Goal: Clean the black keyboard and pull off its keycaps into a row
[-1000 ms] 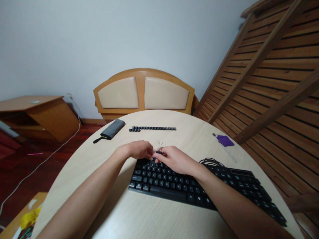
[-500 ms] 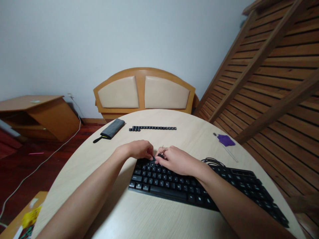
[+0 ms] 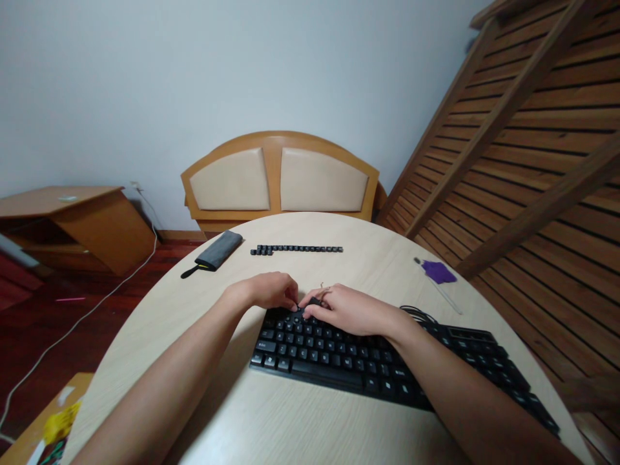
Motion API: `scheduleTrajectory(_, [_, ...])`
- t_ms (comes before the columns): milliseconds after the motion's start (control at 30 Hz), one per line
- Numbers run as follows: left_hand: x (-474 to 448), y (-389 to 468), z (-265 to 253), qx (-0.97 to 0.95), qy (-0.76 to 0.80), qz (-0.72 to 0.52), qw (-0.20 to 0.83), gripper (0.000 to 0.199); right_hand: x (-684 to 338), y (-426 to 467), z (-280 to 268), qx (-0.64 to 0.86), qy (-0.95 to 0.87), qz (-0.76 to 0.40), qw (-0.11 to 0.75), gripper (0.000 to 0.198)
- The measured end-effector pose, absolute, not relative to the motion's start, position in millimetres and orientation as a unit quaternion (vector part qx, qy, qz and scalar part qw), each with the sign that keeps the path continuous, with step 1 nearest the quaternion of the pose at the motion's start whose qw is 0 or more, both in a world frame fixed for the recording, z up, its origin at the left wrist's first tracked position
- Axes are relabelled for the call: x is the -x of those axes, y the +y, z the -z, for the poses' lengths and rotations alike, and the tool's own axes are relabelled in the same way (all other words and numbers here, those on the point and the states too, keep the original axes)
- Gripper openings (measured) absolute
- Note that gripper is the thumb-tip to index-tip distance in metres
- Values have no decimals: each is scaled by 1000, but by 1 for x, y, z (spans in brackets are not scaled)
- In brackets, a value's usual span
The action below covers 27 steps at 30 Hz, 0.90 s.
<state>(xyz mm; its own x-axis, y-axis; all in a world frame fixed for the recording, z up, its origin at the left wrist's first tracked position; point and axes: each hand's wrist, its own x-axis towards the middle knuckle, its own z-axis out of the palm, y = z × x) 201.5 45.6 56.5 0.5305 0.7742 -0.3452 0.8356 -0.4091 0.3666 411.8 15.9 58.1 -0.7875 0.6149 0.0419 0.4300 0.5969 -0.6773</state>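
Note:
A black keyboard (image 3: pixel 334 361) lies at a slant on the pale round table (image 3: pixel 232 413), and several of its keys show white letters. My left hand (image 3: pixel 274 290) is closed at the keyboard's upper left corner, with fingertips pressed together at the top keys; whatever they pinch is too small to make out. Just right of it, my right hand (image 3: pixel 346 309) is curled over the upper rows. Tucked in its fingers is a small black keycap puller (image 3: pixel 316 301) with thin wire ends sticking up. The two hands' fingertips almost meet.
Loose black keycaps (image 3: pixel 300 248) stand in a row farther back. A grey pouch (image 3: pixel 220 250) lies at the left, and a purple cloth (image 3: pixel 439 272) beside a thin brush (image 3: pixel 448 297) at the right. Coiled cable (image 3: pixel 419 315) sits behind the keyboard.
My right hand has shifted slightly right and tilted, so the puller's handle and wires moved a little right. My left hand stays in place.

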Motion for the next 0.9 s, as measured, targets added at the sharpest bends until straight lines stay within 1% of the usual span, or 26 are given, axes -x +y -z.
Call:
scheduleTrajectory(100, [-200,46,-55,-838,476,53,260,14,-412,21,-52,320,-877,-327,150,24])
scheduleTrajectory(200, [-199,46,-55,-841,474,54,256,16,-412,25,-45,342,-869,-324,148,29])
scheduleTrajectory(467, [-199,48,-53,-841,477,54,251,12,-410,40,-17,320,-768,-517,201,33])
scheduleTrajectory(600, [-198,49,-51,-842,466,42,268,11,-410,45,-10,355,-716,-547,250,34])
scheduleTrajectory(667, [-196,50,-51,-840,453,30,297,13,-409,47,-8,377,-691,-547,285,32])
scheduleTrajectory(767, [-196,52,-48,-816,440,-12,375,22,-408,50,-6,396,-671,-527,341,33])
scheduleTrajectory(900, [-199,59,-35,-778,408,-142,456,23,-407,53,-4,411,-673,-480,384,36])
